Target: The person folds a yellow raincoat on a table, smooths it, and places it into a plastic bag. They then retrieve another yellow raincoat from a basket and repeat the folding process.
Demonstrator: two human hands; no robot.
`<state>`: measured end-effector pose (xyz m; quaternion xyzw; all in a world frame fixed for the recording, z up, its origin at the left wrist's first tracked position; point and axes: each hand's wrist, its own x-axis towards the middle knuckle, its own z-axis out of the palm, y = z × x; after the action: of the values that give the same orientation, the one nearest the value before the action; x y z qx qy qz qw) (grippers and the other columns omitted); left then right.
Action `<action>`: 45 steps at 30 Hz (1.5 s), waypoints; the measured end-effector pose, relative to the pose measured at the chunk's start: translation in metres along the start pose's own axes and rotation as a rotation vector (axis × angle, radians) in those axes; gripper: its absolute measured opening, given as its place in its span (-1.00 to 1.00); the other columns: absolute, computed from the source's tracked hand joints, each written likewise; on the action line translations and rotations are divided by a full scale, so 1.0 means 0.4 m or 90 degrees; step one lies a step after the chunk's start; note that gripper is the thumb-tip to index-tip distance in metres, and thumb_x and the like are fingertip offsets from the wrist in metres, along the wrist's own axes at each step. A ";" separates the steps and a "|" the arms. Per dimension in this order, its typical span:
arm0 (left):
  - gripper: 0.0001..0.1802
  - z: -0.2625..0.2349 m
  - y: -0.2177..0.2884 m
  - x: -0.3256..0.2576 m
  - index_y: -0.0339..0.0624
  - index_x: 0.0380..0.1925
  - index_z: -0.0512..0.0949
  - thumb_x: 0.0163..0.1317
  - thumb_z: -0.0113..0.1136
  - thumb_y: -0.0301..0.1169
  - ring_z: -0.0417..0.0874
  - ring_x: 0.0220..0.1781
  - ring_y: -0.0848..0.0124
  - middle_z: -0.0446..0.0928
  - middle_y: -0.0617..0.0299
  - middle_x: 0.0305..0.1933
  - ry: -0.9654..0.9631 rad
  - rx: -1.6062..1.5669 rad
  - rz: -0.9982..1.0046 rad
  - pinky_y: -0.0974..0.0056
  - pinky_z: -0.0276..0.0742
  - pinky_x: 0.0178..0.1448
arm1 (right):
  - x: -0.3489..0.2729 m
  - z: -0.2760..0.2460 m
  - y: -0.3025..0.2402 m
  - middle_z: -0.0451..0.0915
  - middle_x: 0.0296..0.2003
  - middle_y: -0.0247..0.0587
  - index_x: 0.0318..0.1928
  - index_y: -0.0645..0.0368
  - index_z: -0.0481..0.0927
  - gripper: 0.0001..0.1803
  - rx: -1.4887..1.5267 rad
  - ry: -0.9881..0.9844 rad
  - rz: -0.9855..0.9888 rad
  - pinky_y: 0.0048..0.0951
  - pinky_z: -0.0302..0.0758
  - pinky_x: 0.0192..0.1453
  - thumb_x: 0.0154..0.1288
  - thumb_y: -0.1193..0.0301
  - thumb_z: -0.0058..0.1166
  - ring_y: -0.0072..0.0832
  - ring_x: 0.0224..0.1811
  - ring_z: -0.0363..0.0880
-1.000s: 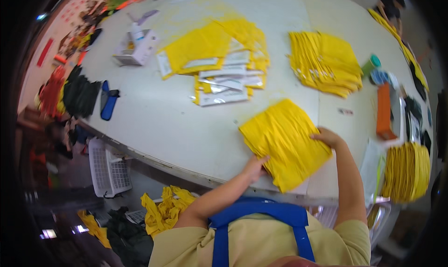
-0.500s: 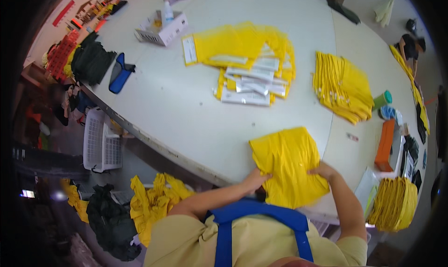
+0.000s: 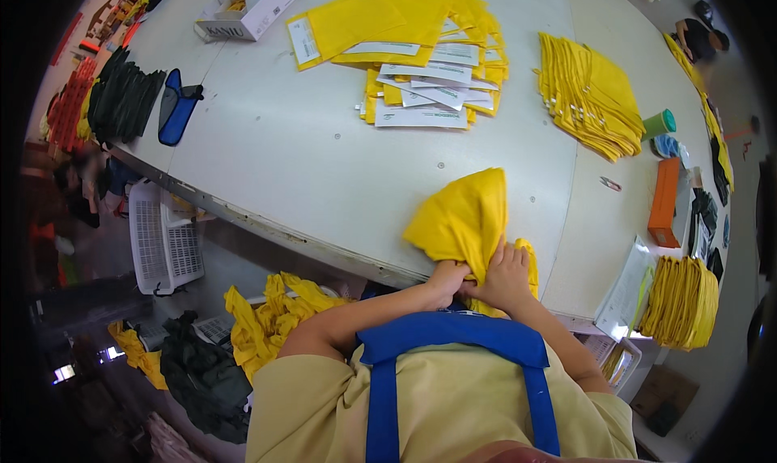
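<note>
A yellow cloth piece (image 3: pixel 461 212) is bunched in front of me over the near table edge; its exact kind does not show. My left hand (image 3: pixel 449 282) closes on its lower left part, with the fingertips partly hidden. My right hand (image 3: pixel 507 278) lies over the cloth from the right, its fingers pressed into the fold. The two hands almost meet. A gathered yellow end sticks up beyond the right hand, while the wider part spreads to the upper left.
On the white table (image 3: pixel 283 172) lie yellow packets with white labels (image 3: pixel 425 66), a folded yellow stack (image 3: pixel 591 95), thread snips (image 3: pixel 611 184) and an orange box (image 3: pixel 665 204). Another yellow stack (image 3: pixel 680 301) sits at right. Below left are a white basket (image 3: pixel 150 248) and yellow cloth (image 3: pixel 279 317).
The yellow cloth, spread out flat before, is now gathered and folded. My right hand has moved left, close to my left hand. The view has tilted, so the table's things sit higher.
</note>
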<state>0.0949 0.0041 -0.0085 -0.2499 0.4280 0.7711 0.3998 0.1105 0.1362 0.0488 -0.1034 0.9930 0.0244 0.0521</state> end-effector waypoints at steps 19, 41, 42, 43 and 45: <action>-0.52 -0.640 1.056 0.457 -0.20 0.24 0.28 0.33 -0.23 -0.35 0.18 0.41 0.15 0.08 0.05 0.43 0.579 1.116 0.324 -0.01 0.24 0.32 | 0.075 0.053 0.098 0.43 0.00 0.16 0.23 0.38 0.17 0.14 0.185 -0.246 0.211 -0.11 0.42 0.12 -0.34 0.05 0.43 0.01 0.04 0.44; -0.46 -0.160 0.192 -0.020 -0.02 0.31 0.21 0.40 -0.12 -0.09 0.35 0.30 0.34 0.30 0.24 0.31 -0.306 0.103 0.382 0.17 0.27 0.34 | 0.179 -0.193 0.043 0.52 0.02 0.10 0.26 0.15 0.12 0.04 0.658 -0.113 0.012 -0.20 0.43 0.14 -0.20 0.10 0.43 0.04 0.09 0.49; -0.45 -0.125 0.180 -0.043 -0.01 0.32 0.19 0.41 -0.15 -0.06 0.32 0.34 0.36 0.26 0.26 0.35 -0.361 0.082 0.350 0.18 0.24 0.37 | 0.179 -0.195 0.031 0.52 0.03 0.09 0.26 0.15 0.12 0.04 0.685 -0.103 -0.003 -0.21 0.43 0.14 -0.20 0.12 0.44 0.02 0.10 0.49; -0.44 -0.119 0.169 -0.044 0.00 0.33 0.18 0.42 -0.19 -0.04 0.31 0.34 0.35 0.25 0.25 0.36 -0.420 -0.159 0.137 0.17 0.21 0.38 | 0.174 -0.194 0.019 0.52 0.04 0.08 0.26 0.15 0.12 0.04 0.712 -0.093 -0.018 -0.21 0.43 0.15 -0.20 0.13 0.44 0.01 0.11 0.49; -0.40 -0.112 0.196 -0.063 -0.06 0.33 0.16 0.39 -0.13 -0.03 0.27 0.37 0.32 0.24 0.22 0.36 -0.359 -0.159 0.059 0.16 0.15 0.42 | 0.156 -0.185 -0.004 0.52 0.04 -0.02 0.25 0.16 0.13 0.00 0.799 -0.028 -0.005 -0.27 0.41 0.19 -0.18 0.23 0.45 -0.18 0.11 0.51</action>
<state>0.0457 -0.0692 0.0233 -0.0535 0.2128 0.8739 0.4337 0.0426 0.1177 0.1155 -0.0566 0.8164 -0.5613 0.1233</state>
